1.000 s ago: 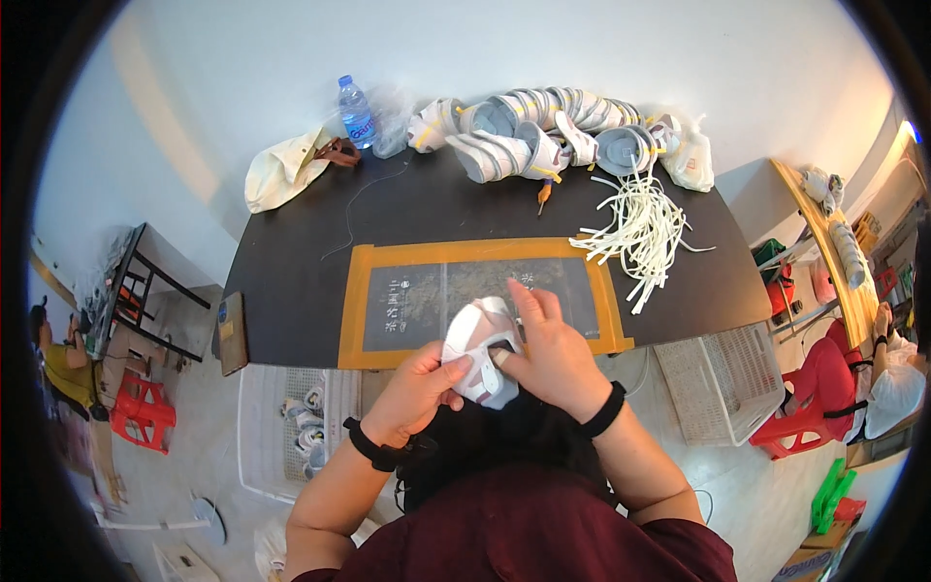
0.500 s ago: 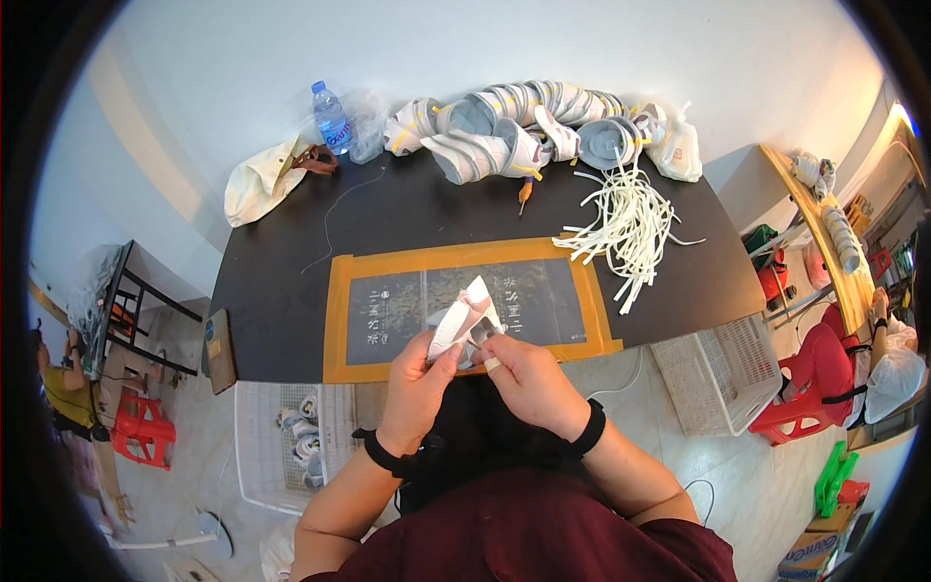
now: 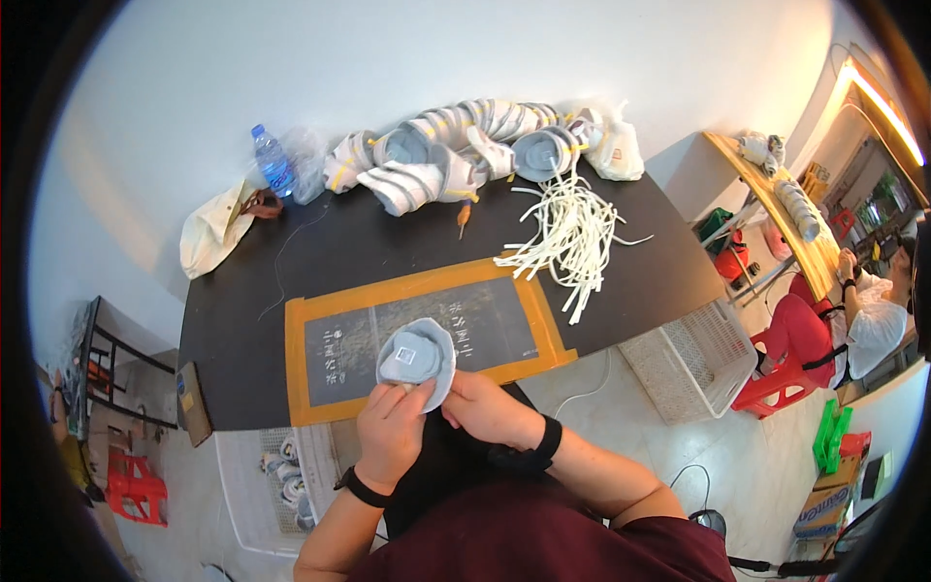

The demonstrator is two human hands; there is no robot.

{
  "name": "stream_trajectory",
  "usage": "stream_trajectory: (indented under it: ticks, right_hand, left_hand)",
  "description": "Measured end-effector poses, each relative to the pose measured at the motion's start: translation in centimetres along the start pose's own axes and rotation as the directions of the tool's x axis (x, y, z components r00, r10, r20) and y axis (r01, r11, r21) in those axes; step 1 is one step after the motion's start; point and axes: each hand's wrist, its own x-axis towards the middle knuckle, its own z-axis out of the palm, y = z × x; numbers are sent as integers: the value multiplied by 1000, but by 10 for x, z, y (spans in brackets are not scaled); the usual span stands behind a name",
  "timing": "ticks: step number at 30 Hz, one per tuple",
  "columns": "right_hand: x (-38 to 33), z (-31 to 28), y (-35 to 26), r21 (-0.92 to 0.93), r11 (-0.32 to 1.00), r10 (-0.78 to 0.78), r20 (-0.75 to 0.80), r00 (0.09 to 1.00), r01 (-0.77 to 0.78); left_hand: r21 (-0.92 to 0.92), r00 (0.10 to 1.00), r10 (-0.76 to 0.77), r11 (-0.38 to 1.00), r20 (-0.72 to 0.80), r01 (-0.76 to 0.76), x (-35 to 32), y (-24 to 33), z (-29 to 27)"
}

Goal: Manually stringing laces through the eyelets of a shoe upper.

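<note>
Over the near edge of the dark table, I hold a small cup-shaped fabric piece with its opening tilted up. Its lining is grey and a small pale square label shows inside. My left hand is closed on its lower left side, fingers curled at the rim. My right hand pinches its right lower edge; part of those fingers is hidden. Beneath the piece is a dark printed panel framed in yellow-brown tape. Similar grey-and-white fabric pieces lie nested in rows at the back.
White cords spill over the table's right side. An orange-handled tool, water bottle, cream cloth bag and phone-like slab are also there. White crates stand below. A person sits at the right.
The fabric piece has turned from a folded, pointed shape to its open grey inside facing up. My hands have shifted left across the picture. The whole view has swung right.
</note>
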Motion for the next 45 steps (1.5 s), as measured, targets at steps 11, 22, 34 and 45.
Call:
stream_trajectory:
  ticks: [11,22,34,45]
  right_hand:
    - [-40,-51,-14,-662,725,-203,60,977,191]
    - [60,-149,-20,-877,470,-469,-349,811,-105]
    - [66,-127,-29,-882,471,-443,-218,870,19]
    - [31,-24,-26,-457,849,-307,-18,951,266]
  left_hand:
    - [-848,627,-775,383,-78,368,3,-29,-18]
    - [-895,633,-681,-75,368,440,-9,-28,-3]
    - [-870,601,-673,-133,431,475,0,-26,-4]
    - [-855,651,-665,37,365,517,3,-25,-2]
